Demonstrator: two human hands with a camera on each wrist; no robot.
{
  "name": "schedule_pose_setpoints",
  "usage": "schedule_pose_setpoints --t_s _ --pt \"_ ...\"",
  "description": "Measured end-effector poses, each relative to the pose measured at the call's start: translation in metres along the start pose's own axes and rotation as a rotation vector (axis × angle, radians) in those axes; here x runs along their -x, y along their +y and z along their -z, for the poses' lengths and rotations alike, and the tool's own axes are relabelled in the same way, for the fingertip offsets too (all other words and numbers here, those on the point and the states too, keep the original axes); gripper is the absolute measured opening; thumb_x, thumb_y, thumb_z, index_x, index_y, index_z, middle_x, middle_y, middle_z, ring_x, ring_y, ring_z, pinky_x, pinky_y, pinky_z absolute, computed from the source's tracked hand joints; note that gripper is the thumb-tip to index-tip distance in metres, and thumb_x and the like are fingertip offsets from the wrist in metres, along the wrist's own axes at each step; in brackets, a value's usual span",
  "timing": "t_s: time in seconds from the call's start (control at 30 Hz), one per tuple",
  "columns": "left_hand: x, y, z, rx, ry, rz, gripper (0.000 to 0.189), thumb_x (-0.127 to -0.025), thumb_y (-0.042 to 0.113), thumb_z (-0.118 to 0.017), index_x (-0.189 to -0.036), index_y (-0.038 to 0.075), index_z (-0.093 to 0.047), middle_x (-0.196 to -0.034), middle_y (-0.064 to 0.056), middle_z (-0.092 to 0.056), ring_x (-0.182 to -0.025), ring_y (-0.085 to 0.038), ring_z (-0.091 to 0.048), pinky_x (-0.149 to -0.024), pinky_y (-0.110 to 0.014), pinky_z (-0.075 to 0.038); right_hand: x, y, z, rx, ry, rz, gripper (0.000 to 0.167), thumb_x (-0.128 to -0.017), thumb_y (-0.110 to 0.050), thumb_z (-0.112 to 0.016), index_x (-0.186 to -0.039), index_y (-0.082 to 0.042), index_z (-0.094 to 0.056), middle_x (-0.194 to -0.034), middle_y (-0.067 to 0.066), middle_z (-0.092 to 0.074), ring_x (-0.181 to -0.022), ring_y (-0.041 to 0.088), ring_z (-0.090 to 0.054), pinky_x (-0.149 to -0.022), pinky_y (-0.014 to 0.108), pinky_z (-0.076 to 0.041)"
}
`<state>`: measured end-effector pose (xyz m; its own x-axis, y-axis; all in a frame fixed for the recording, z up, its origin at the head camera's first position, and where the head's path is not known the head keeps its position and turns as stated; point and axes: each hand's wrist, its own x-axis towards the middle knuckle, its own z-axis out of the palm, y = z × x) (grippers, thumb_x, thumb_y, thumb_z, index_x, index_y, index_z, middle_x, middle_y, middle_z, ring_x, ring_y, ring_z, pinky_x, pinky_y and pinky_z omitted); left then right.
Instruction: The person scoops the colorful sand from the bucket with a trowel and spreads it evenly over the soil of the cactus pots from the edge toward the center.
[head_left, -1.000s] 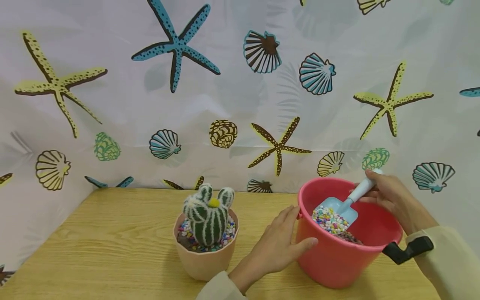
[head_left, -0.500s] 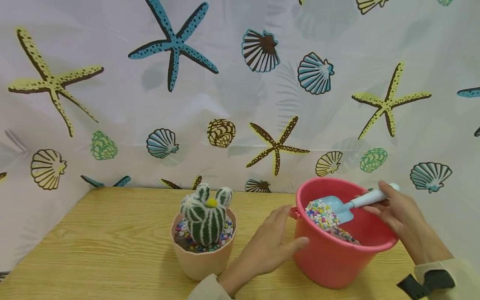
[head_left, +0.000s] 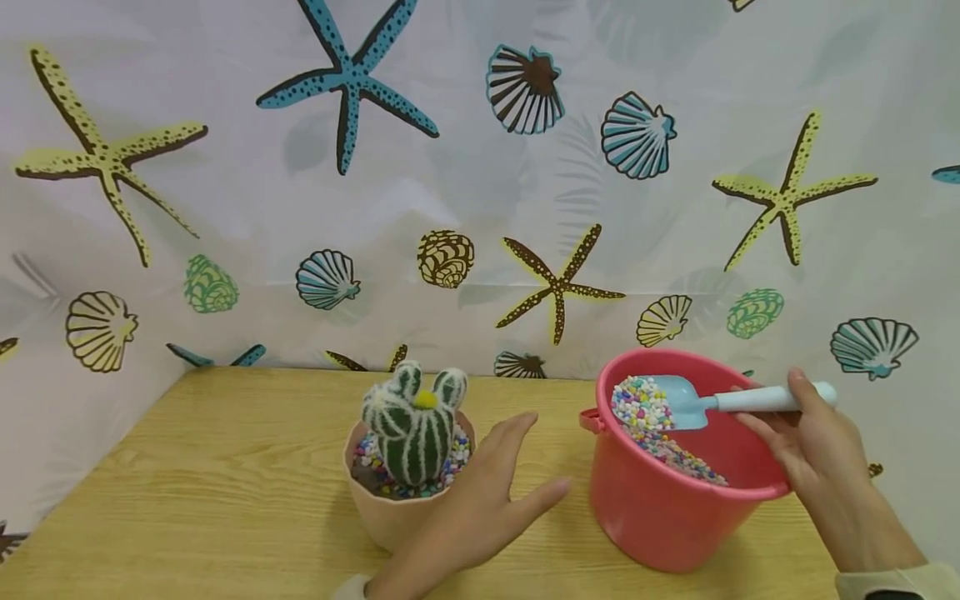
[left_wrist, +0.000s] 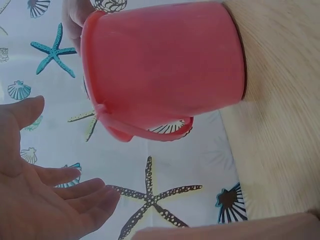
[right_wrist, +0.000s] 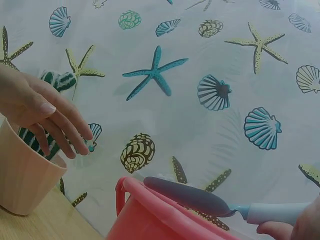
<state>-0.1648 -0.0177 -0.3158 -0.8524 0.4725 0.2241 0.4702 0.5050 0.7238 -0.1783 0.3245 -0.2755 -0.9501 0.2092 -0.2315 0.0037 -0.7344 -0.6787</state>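
My right hand (head_left: pixel 821 446) grips the white handle of a light blue toy shovel (head_left: pixel 753 400) over the red bucket (head_left: pixel 667 525). Its blade bears a heap of multicoloured pebbles (head_left: pixel 641 404), near the bucket's left inner rim. More pebbles (head_left: pixel 678 458) lie inside the bucket. My left hand (head_left: pixel 480 504) holds nothing; its fingers are spread, between the bucket and a pale pink flowerpot (head_left: pixel 390 521), partly covering the pot. In the pot stands a green and white fuzzy cactus (head_left: pixel 416 446) with a yellow top, among coloured pebbles. In the right wrist view the shovel (right_wrist: pixel 275 212) is level above the rim.
Everything stands on a wooden table (head_left: pixel 225 475). Behind it hangs a pale curtain (head_left: pixel 450 183) printed with starfish and shells. The bucket's red handle (left_wrist: pixel 150 132) hangs at its side in the left wrist view.
My left hand has left the bucket's side and moved left towards the flowerpot. My right hand has shifted right and tilted the shovel from slanting to nearly level, pebbles still on it.
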Motion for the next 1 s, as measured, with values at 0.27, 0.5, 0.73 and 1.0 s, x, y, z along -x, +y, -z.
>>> schedule_pose_setpoints --t_s 0.27,0.5,0.73,1.0 --pt "0.031 -0.001 0.02 0.031 0.018 -0.004 0.071 -0.091 0.057 -0.052 -0.145 0.015 -0.036 -0.148 -0.006 -0.039 -0.137 -0.027 -0.036 -0.107 -0.055 -0.036 0.001 0.006 -0.013 0.016 0.031 0.054 0.045 -0.089 -0.03 -0.062 -0.123 -0.027 -0.032 -0.12 0.002 -0.04 -0.14 0.021 -0.023 -0.094 0.049 -0.037" --pt "0.06 -0.023 0.031 -0.011 0.14 -0.15 0.046 -0.095 0.034 -0.058 -0.135 0.013 -0.046 -0.137 -0.004 -0.047 -0.127 -0.024 -0.047 -0.098 -0.048 -0.045 0.003 0.015 -0.024 0.059 -0.031 0.084 0.044 -0.09 -0.031 -0.061 -0.123 -0.024 -0.033 -0.122 0.002 -0.037 -0.137 0.021 -0.024 -0.093 0.048 -0.037" --pt "0.074 -0.04 0.044 -0.124 0.253 -0.101 0.033 -0.092 0.024 -0.064 -0.122 0.013 -0.055 -0.12 0.003 -0.053 -0.11 -0.017 -0.055 -0.09 -0.038 -0.05 0.006 0.023 -0.038 0.052 -0.033 0.044 0.047 -0.089 -0.033 -0.061 -0.127 -0.03 -0.032 -0.129 -0.001 -0.035 -0.141 0.019 -0.021 -0.096 0.047 -0.037" --pt "0.082 -0.055 0.064 -0.16 0.321 0.177 0.026 -0.093 0.028 -0.063 -0.11 0.009 -0.056 -0.106 -0.004 -0.052 -0.094 -0.014 -0.05 -0.078 -0.035 -0.048 0.007 0.039 -0.054 0.093 -0.06 0.02 0.053 -0.091 -0.035 -0.057 -0.133 -0.03 -0.024 -0.13 -0.003 -0.03 -0.142 0.02 -0.017 -0.098 0.044 -0.037"
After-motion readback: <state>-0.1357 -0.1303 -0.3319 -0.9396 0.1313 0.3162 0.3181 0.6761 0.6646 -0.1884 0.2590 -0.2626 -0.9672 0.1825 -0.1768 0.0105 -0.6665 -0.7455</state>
